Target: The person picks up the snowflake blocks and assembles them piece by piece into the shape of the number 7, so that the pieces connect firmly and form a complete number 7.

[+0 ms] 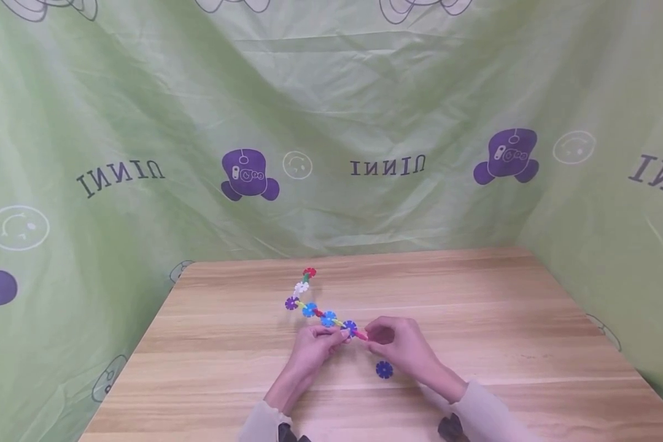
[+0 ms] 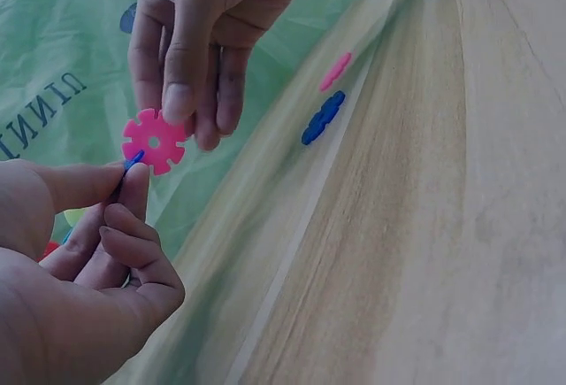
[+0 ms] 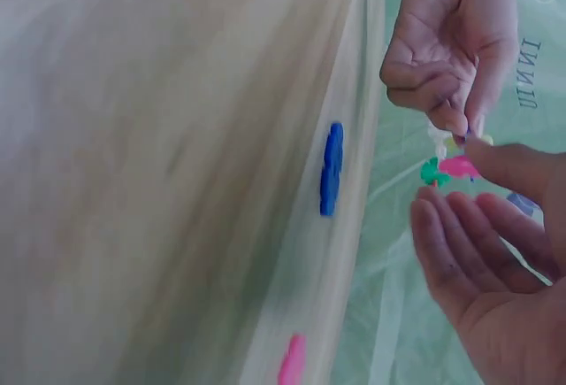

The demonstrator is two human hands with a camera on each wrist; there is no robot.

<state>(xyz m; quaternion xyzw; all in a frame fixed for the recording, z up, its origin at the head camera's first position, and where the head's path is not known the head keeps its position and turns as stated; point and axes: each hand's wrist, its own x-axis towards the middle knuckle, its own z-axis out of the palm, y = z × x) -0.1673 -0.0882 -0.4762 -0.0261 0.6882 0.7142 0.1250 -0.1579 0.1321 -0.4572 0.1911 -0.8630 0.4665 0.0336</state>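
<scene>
My left hand (image 1: pixel 312 350) pinches a dark blue notched disc (image 1: pixel 349 328) between thumb and fingers. That disc belongs to a zigzag chain of snowflake discs, whose white disc (image 1: pixel 301 286), purple disc (image 1: pixel 291 303) and red end disc (image 1: pixel 309 272) stretch away to the far left. A pink snowflake disc (image 2: pixel 154 142) is slotted onto the blue one at the near end. Around the pink disc's outer edge, my right hand (image 1: pixel 403 344) has its thumb and fingers spread apart, with the thumb at the rim in the left wrist view.
A loose dark blue disc (image 1: pixel 383 369) lies on the wooden table (image 1: pixel 226 380), below the right hand. Another pink disc (image 2: pixel 336 71) lies beside it, hidden in the head view. Green printed cloth (image 1: pixel 331 209) hangs behind the table and along its sides.
</scene>
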